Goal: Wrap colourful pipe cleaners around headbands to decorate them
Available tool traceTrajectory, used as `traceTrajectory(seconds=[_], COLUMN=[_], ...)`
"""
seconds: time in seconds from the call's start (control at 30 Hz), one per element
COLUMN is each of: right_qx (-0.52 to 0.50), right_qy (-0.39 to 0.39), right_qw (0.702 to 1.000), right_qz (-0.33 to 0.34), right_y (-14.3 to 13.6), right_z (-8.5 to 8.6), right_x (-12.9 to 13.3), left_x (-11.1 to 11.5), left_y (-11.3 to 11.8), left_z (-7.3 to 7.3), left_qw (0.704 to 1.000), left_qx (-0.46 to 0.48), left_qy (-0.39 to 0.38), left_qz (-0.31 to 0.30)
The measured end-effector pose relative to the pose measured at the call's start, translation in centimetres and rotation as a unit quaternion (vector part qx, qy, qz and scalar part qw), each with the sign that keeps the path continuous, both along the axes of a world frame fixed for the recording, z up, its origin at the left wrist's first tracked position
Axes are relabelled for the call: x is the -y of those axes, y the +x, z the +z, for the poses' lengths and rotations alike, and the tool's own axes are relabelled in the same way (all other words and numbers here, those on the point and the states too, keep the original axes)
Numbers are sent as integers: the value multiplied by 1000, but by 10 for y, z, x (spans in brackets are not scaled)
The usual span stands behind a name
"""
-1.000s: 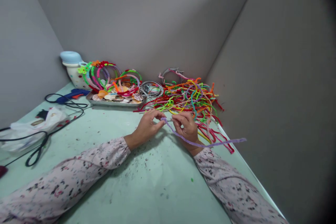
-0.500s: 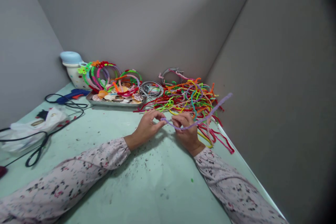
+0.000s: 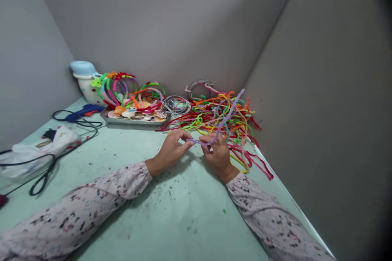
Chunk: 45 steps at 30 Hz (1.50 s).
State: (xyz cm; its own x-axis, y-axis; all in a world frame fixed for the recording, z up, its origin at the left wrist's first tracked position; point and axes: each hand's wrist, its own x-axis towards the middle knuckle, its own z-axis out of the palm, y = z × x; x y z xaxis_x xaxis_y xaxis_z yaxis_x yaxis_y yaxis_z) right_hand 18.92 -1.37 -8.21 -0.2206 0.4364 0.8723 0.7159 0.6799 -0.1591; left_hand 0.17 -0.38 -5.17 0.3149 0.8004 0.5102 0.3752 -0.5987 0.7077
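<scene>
A purple pipe cleaner (image 3: 224, 123) runs from hand to hand, with its free end curving up to the right. At its near end, my left hand (image 3: 173, 147) pinches it between thumb and fingers. My right hand (image 3: 218, 155) is closed a short way along, thumb and fingers pressed together where the pipe cleaner crosses the fingertips. Whether a thin wire also lies in the fingers is too small to make out. Just behind my right hand spreads a tangled heap of coloured pipe cleaners (image 3: 208, 116).
A metal tray (image 3: 134, 121) holds shells and pipe-cleaner-wrapped rings. Beside it lies a coil of grey wire (image 3: 177, 105). To the left are a white jar (image 3: 88, 87) with a blue lid, a blue glue gun (image 3: 82, 111), a black cable (image 3: 69, 151) and a plastic bag (image 3: 39, 149).
The free end of the purple pipe cleaner has swung upward and left, now standing steeper. My right fingers have shifted slightly around it; my left hand has hardly moved.
</scene>
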Motion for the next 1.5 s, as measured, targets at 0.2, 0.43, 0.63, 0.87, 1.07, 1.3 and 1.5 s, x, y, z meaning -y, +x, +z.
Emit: traceTrajectory(seconds=[0.2, 0.43, 0.63, 0.87, 1.07, 1.3, 1.5], right_qx=[-3, 1, -3, 7, 8, -3, 2], right_qy=[-12, -13, -15, -13, -15, -23, -20], right_qw=[1000, 1000, 1000, 1000, 1000, 1000, 1000], right_qz=[-9, -10, 6, 5, 10, -2, -1], right_y=[-3, -3, -2, -2, -2, -2, -3], right_z=[3, 1, 1, 1, 0, 2, 2], right_x=[2, 2, 2, 4, 4, 4, 3], left_x=[1, -1, -3, -2, -4, -3, -3], left_y=[0, 0, -1, -1, -1, 0, 0], left_z=[2, -2, -4, -1, -3, 0, 1], left_qw=[999, 994, 989, 978, 972, 979, 982], left_qx=[20, 42, 68, 99, 110, 82, 74], left_qy=[-42, -103, -126, -178, -200, -175, -163], left_qz=[-8, -16, -32, -54, -64, -67, -61])
